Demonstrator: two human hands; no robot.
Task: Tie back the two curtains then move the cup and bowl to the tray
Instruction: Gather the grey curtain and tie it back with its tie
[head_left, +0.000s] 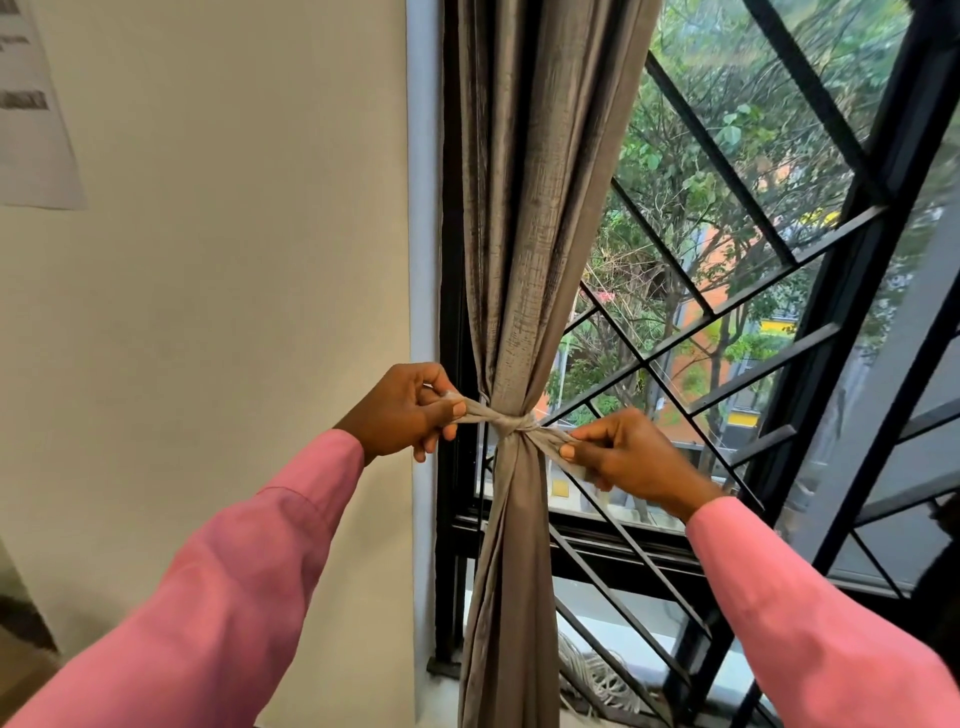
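A grey-brown curtain (524, 218) hangs at the left side of the window, gathered into a bunch at waist height. A fabric tie-back (511, 422) of the same colour is wrapped around it with a knot at the front. My left hand (402, 413) pinches the left end of the tie-back. My right hand (631, 457) pinches its right end. Both ends are stretched taut, away from the knot. No second curtain, cup, bowl or tray is in view.
A black metal window grille (779, 322) with diagonal bars fills the right side, with trees and buildings beyond. A cream wall (234, 312) stands to the left, with a paper sheet (31, 104) taped at its top left. The window sill (597, 530) runs below my right hand.
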